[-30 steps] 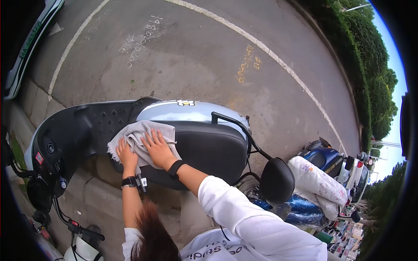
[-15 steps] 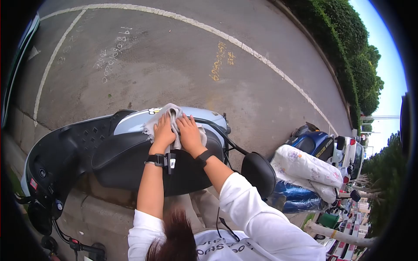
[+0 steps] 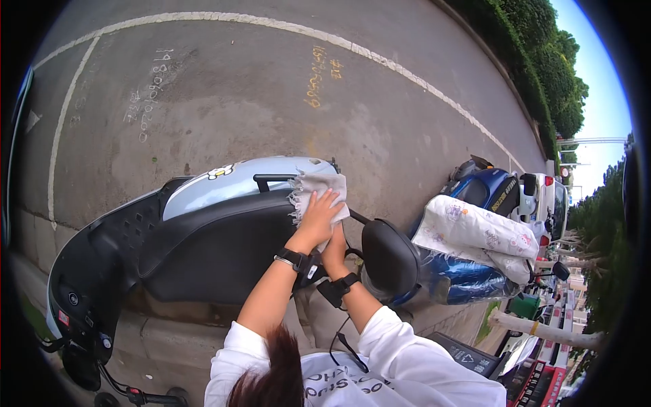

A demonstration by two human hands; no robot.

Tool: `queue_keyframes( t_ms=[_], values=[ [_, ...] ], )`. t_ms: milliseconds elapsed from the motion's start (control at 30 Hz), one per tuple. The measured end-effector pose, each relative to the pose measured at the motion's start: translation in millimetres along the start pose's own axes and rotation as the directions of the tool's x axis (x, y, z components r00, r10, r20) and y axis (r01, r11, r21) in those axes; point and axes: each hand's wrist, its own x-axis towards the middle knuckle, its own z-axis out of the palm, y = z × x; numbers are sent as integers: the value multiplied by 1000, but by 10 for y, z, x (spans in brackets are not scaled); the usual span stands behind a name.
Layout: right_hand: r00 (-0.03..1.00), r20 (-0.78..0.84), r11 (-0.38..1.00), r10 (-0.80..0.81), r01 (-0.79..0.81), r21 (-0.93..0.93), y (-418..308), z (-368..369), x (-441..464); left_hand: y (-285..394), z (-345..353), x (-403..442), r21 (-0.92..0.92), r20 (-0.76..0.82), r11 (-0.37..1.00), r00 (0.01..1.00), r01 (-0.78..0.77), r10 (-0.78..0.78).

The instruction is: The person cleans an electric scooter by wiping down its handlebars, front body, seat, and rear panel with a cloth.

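Note:
A pale grey cloth (image 3: 324,184) with frayed edges lies over the rear of a light-blue scooter (image 3: 244,178), covering part of its black grab rail (image 3: 271,179). My left hand (image 3: 316,220) is on top of the cloth, pressing and gripping it with its fingers pointing toward the rail. Just beside and below it, my right hand (image 3: 333,254) holds the cloth's near side; its fingertips are hidden. The black seat (image 3: 217,237) stretches left from my hands. A black padded backrest (image 3: 389,261) stands right of them.
A blue scooter (image 3: 491,190) with a flowered white cover (image 3: 475,227) is parked to the right. White lines (image 3: 271,24) and chalked numbers mark the pavement beyond. A kerb (image 3: 156,339) runs on my near side. A hedge (image 3: 502,61) borders the road.
Both hands and the cloth have moved right, from the seat's far edge to the rear grab rail. My right hand now sits lower, close against the left. The view has shifted slightly.

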Motion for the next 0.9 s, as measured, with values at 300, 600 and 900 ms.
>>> queue_keyframes(
  t_ms=[300, 600, 900],
  values=[
    [969, 124, 976, -216, 217, 2, -205, -484, -585, 448, -124, -352, -891, 144, 328, 880, 314, -452],
    [772, 20, 687, -635, 577, -441, -1474, -1653, 128, 991, -702, 114, -626, 10, 774, 994, 93, -111],
    [832, 447, 877, -330, 445, -180, -845, -2543, 357, 1364, -211, -238, -382, 33, 918, 995, 104, -99]
  ],
)
